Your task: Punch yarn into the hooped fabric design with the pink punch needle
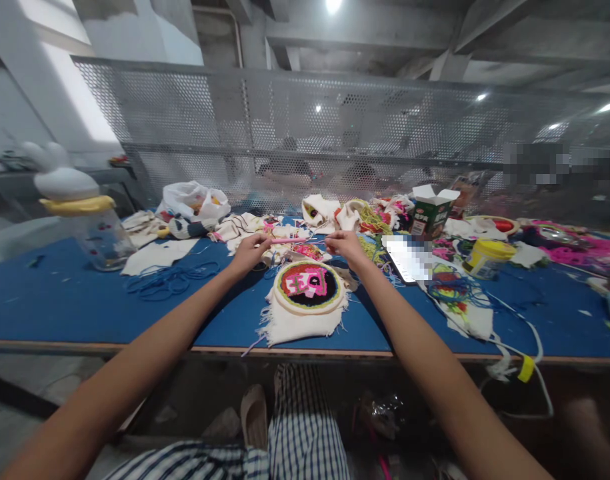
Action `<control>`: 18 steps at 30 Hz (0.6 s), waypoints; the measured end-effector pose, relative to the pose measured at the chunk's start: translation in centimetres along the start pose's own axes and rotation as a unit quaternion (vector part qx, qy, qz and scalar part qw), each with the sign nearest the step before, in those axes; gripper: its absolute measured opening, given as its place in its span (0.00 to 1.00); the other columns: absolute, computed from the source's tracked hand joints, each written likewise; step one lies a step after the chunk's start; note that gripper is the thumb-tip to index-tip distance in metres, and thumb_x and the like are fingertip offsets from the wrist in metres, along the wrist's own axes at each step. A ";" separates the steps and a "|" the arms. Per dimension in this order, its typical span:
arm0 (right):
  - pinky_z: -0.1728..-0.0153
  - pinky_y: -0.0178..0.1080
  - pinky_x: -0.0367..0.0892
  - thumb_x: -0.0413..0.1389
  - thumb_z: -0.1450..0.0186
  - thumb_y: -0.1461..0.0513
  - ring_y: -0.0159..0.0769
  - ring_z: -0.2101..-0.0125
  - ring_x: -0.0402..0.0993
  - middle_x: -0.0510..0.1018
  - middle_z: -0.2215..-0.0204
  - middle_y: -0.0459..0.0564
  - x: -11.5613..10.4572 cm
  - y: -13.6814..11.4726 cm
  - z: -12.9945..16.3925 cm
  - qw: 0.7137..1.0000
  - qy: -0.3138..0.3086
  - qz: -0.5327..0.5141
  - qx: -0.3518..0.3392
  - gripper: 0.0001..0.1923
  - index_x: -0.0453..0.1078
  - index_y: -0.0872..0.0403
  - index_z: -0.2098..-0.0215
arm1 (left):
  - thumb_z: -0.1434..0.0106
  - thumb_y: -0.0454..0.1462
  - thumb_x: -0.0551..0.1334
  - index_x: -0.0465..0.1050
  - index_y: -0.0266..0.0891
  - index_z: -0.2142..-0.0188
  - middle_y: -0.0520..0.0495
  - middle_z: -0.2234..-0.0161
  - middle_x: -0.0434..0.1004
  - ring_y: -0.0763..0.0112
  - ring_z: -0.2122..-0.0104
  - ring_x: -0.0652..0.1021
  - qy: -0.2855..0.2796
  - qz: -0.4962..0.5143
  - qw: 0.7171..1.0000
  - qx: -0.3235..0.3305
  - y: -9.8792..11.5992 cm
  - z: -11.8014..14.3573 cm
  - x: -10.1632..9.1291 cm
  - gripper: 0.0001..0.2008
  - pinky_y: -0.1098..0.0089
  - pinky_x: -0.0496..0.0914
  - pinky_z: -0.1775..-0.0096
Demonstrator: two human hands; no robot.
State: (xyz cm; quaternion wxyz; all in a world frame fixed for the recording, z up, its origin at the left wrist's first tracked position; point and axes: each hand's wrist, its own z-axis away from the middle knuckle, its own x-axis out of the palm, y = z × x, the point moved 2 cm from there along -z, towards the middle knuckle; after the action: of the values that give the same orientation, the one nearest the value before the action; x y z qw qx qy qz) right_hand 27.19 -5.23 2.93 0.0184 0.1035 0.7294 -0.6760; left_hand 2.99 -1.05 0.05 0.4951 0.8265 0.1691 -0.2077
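My left hand (253, 252) is closed around the back end of a pink punch needle (289, 240), held level above the blue table. Its thin metal tip points at my right hand (345, 247), whose fingers are pinched together near that tip. Whatever lies between those fingers is too fine to make out. Below and nearer to me rests a round embroidery hoop (283, 305) stretched with cream cloth (305, 327), frayed along its edges. Looped yarn in pink, orange, black and yellow-green fills the hoop. Neither hand touches it.
Blue yarn (172, 279) lies left of the hoop. On the right are a phone (402, 259), a green box (432, 210), a yellow tub (489, 257) and a white cable (537, 340). A rabbit-lidded jar (97, 233) stands left. Perforated metal screen (305, 127) runs behind cloth scraps.
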 end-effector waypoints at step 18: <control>0.62 0.44 0.68 0.50 0.36 0.59 0.36 0.61 0.70 0.70 0.56 0.52 -0.7 0.0 -0.8 0.981 0.118 -0.139 0.061 0.15 0.63 0.57 0.52 | 0.37 0.39 0.55 0.66 0.35 0.56 0.45 0.59 0.71 0.69 0.64 0.74 -0.008 0.029 0.998 -0.049 -0.1 0.1 0.1 0.13 0.63 0.71 0.64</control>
State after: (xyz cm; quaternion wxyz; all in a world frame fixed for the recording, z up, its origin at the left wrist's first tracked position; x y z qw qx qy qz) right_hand 27.97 -4.53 3.13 -0.1685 0.0812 0.6910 -0.6982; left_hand 3.01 -1.09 -0.10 0.5417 0.8044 0.1515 -0.1913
